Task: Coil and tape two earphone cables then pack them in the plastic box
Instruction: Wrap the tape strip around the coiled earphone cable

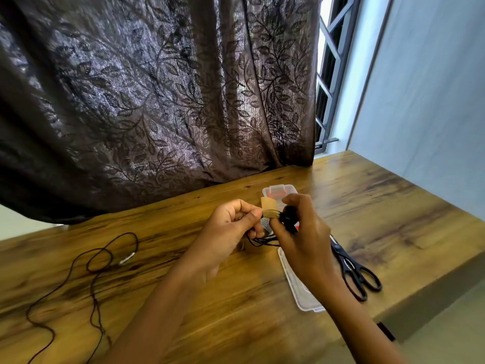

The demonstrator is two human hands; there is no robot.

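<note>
Earphone cable (97, 261), the loose one, is lying uncoiled on the wooden table (210, 298) at far left, likely waiting its turn. The left hand (231, 232) is pinching a tan tape strip (269, 208) against the coiled cable (287, 219), which the right hand (301, 237) is gripping in curled fingers. Both are held off the table, probably so the tape can wrap round. Behind them the plastic box (278, 189) is standing open with something red inside and no cable seen in it, while what seems to be its clear lid (299, 290) is lying nearer, with black scissors (351, 266) just to the right.

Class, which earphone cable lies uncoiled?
The loose cable sprawled on the table at left; the bundled cable is gripped by left hand and right hand.
</note>
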